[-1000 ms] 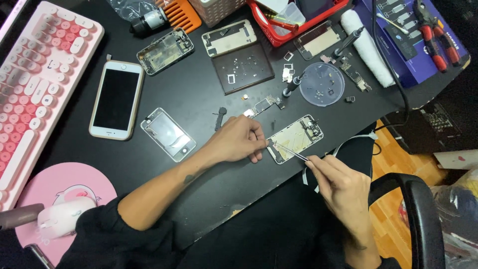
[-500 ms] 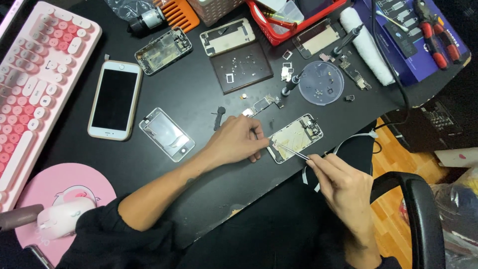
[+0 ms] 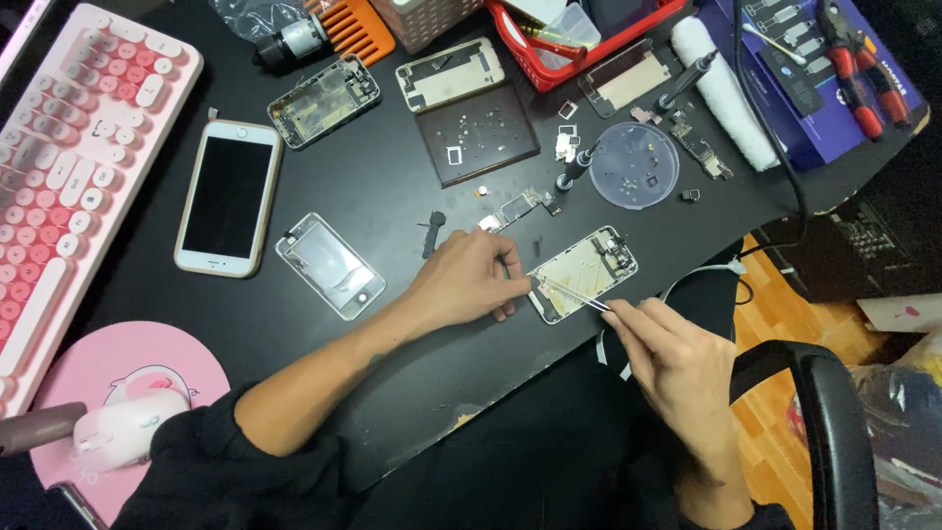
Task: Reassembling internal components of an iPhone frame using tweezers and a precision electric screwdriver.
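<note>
Working at the near edge of the black desk [image 3: 294, 324], toward its right corner. Left hand [image 3: 466, 285] lying palm down, fingertips pressing on the left end of the opened silver phone chassis [image 3: 584, 273], steadying it flat on the desk. Right hand [image 3: 677, 358] hovering just off the desk edge, thumb and fingers pinched together on thin metal tweezers [image 3: 574, 294]; tweezer tips reaching into the lower-left part of the chassis, close to the left fingertips. Cannot tell whether the tips are gripping any part.

Lying to the left of the chassis, past the left wrist: clear-backed phone panel with metal frame [image 3: 329, 265]. Further left: white smartphone with dark screen [image 3: 228, 196], face up. Along the left edge: pink and white keyboard [image 3: 74, 147]. At the near left corner: pink round mouse pad [image 3: 118, 378] carrying a white mouse [image 3: 123, 432].

Behind the chassis: small green circuit board [image 3: 515, 208], just beside a dark square magnetic mat [image 3: 478, 132] scattered with tiny screws. Right of that: round clear plastic dish [image 3: 635, 165] holding small parts, a dark screwdriver [image 3: 574, 169] resting at its rim. Along the far edge: two more stripped phone frames [image 3: 324, 100], red plastic basket [image 3: 579, 34], orange comb-shaped tool [image 3: 358, 34]. At the far right corner: blue tool case [image 3: 824, 88] with red-handled pliers [image 3: 854, 69].
</note>
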